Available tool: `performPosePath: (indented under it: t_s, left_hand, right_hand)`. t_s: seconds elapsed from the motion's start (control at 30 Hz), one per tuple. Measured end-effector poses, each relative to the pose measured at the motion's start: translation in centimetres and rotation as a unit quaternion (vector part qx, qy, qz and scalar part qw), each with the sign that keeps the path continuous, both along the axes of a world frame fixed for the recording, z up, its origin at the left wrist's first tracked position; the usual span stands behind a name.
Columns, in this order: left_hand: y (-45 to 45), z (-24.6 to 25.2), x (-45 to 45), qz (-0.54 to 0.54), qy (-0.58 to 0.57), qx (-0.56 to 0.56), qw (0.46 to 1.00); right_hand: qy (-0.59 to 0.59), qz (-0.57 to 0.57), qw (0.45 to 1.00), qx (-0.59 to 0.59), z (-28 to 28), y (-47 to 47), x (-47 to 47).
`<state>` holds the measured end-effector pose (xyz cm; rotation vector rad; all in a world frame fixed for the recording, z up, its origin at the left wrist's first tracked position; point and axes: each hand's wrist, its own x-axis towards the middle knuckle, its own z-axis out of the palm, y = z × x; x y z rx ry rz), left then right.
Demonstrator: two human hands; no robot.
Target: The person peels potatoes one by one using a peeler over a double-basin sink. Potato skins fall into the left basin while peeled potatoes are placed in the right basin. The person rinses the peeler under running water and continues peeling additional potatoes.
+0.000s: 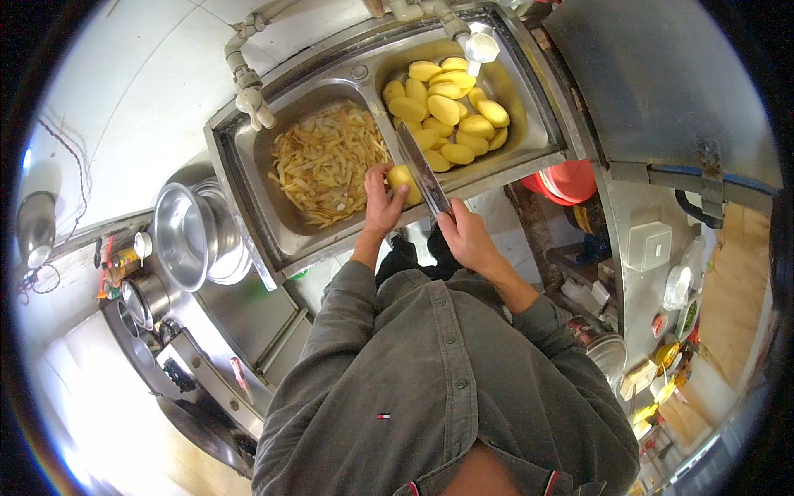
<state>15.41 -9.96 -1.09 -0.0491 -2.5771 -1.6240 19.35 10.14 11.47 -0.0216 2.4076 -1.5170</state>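
My left hand (383, 201) holds a peeled potato (403, 183) over the front of the divider of a steel double sink (322, 254). In my right hand (465, 232) is the handle of a kitchen knife (422, 170), a broad blade that points up and away, just right of the potato. Whether the blade touches the potato, I cannot tell. Potato peelings (329, 155) fill much of the left basin. Several peeled yellow potatoes (444, 110), many with flat cut faces, lie in the right basin.
One tap (251, 105) reaches over the left basin's back corner, another (477, 46) over the right basin. Steel bowls (183, 235) stand left of the sink. A red plastic container (564, 181) is below the sink's right front edge. Further right, a counter (626, 217) bears a plastic box.
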Motion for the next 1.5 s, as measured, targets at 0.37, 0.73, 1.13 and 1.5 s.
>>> performPosePath:
  t_s: [0.37,0.73,1.13,1.5]
  left_hand:
    - [0.0,1.1,-0.1,-0.012,-0.131,0.117,0.984]
    - [-1.0,2.8,-0.6,0.12,-0.199,0.374,0.898]
    - [-3.7,4.2,-0.6,-0.03,-0.276,0.777,0.564]
    - [-0.6,4.4,-1.6,0.035,-0.307,0.511,0.802]
  right_hand:
    - [0.006,0.007,1.0,0.014,-0.1,-0.2,-0.5]
    - [-0.145,-0.121,0.974,-0.123,0.7,1.7,-0.5]
    - [-0.161,-0.105,0.967,-0.167,1.1,2.1,-0.7]
    - [-0.148,-0.082,0.975,-0.144,0.7,1.7,-0.6]
